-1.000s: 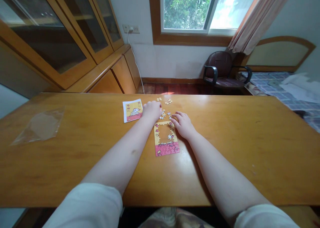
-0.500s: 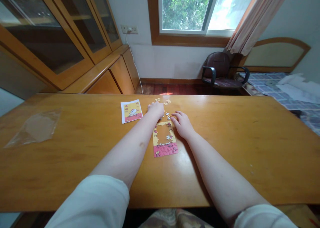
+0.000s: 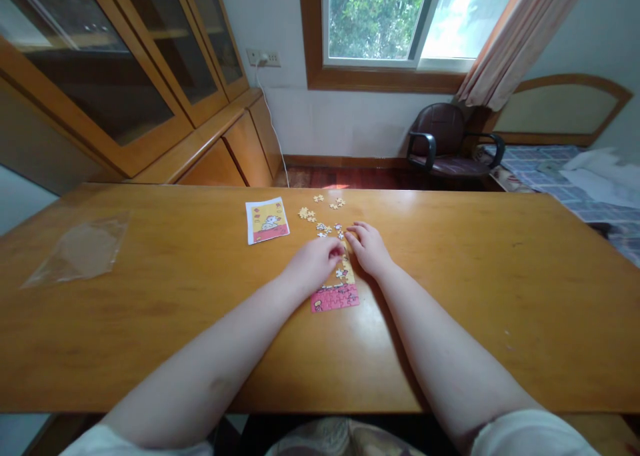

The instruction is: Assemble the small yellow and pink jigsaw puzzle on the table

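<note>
A partly assembled jigsaw puzzle point(image 3: 334, 299) lies on the table, pink along the near edge and yellow at its sides. Over its upper part is my left hand point(image 3: 320, 259), its fingers pinched together near the right side; whatever they hold, if anything, is hidden. My right hand point(image 3: 369, 248) rests open just right of the puzzle, fingertips beside a few loose white pieces point(image 3: 325, 229). Farther off lie yellow loose pieces point(image 3: 307, 213) and two small groups near the far edge. A picture card point(image 3: 268, 221) showing a white animal on yellow and pink lies left of the pieces.
A clear plastic bag point(image 3: 83, 249) lies on the left of the wooden table point(image 3: 480, 296). Beyond the far edge stand a dark armchair point(image 3: 443, 139), a bed point(image 3: 545, 166) and a glass-door cabinet point(image 3: 160, 139) at the left.
My left hand has come back from the loose pieces toward me and now covers the puzzle's upper part. The yellow pieces it hid are uncovered. My right hand stays in about the same place.
</note>
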